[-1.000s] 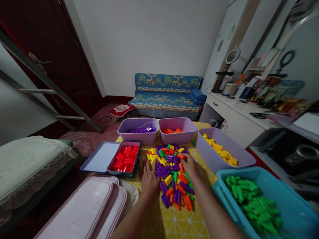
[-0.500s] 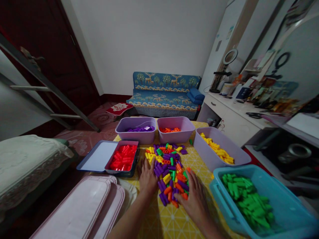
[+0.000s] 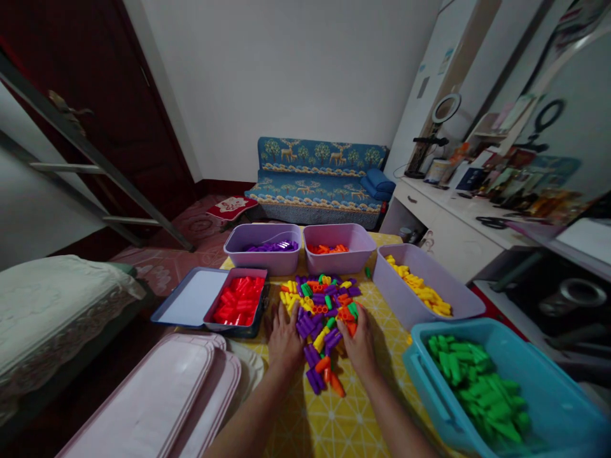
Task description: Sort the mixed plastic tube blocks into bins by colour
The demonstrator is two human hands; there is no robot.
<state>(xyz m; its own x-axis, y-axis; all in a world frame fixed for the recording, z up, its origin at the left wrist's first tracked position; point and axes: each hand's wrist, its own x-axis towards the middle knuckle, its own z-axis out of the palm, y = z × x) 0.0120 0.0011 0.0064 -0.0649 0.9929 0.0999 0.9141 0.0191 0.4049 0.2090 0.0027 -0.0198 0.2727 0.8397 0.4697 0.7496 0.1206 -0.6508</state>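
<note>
A mixed pile of small plastic building pieces (image 3: 311, 327) in purple, orange, yellow and green lies on the yellow patterned tablecloth (image 3: 329, 423). My left hand (image 3: 285, 343) rests against the pile's left side, fingers spread and pointing away from me. On the opposite side, my right hand (image 3: 359, 343) touches the pile, its thumb and fingers apart around some orange pieces (image 3: 345, 314) and a green one. Neither hand lifts anything off the cloth. A few orange and purple pieces lie at the pile's near end.
Around the pile stand a lilac bin (image 3: 262, 259) with purple pieces, a second (image 3: 338, 259) with orange, a third (image 3: 405, 305) with yellow, a turquoise bin (image 3: 429, 381) with green, and a hinged box (image 3: 191, 299) holding red pieces. Pale pink lids (image 3: 147, 394) lie front left.
My right hand has moved away from me and slightly left, pushing orange and green pieces inward and narrowing the pile. My left hand has stayed nearly in place. The view has shifted slightly.
</note>
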